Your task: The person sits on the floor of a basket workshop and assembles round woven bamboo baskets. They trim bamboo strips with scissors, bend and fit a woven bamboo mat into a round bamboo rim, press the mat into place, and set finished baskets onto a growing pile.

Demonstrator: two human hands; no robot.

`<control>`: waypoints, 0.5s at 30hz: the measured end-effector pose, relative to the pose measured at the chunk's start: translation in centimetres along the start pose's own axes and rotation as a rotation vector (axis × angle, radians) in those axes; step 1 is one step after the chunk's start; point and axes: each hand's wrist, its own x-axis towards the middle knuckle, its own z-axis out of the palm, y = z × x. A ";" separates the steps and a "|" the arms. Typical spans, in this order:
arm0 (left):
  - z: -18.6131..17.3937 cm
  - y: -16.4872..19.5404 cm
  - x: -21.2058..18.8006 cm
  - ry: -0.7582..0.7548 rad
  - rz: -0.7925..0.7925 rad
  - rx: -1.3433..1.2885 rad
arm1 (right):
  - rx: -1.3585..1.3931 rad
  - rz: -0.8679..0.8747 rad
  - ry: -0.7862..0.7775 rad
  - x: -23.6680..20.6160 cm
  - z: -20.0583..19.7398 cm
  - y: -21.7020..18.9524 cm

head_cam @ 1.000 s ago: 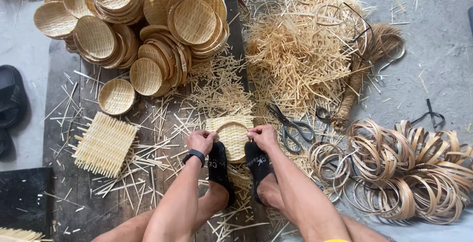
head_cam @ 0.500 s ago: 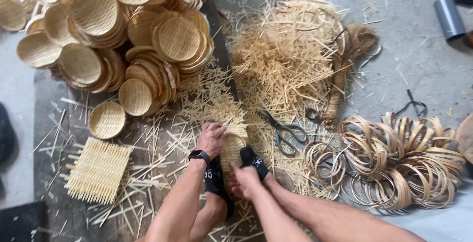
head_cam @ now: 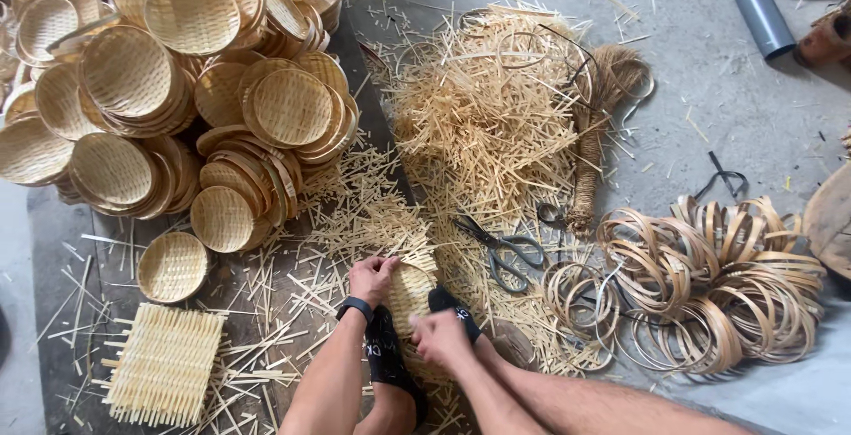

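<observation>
While pinned between both feet for steadiness, woven mat (head_cam: 409, 291) gripped at far edge by left hand (head_cam: 372, 277), fingers curled shut; right hand (head_cam: 441, 337) closed on near edge. Scissors (head_cam: 501, 247) just right of fingers.

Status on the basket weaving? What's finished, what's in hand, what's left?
Done: big pile of finished round woven baskets, plus one lying apart. In hand: left hand and right hand grip a woven piece pinned between the feet; its rim is not visible. Left: a flat square woven mat, unshaped, and a heap of coiled rim hoops unused. Scissors lie idle.
</observation>
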 end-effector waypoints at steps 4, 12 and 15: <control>0.0 -0.2 0.7 -0.024 -0.050 -0.077 | -0.025 -0.294 0.341 5.6 -2.2 -3.8; -0.3 -0.8 3.3 -0.160 -0.125 -0.473 | 0.173 -0.120 0.124 10.3 -2.0 -6.9; -1.4 0.1 3.1 -0.079 -0.066 -0.513 | -0.175 -0.285 0.189 10.3 -1.4 -8.3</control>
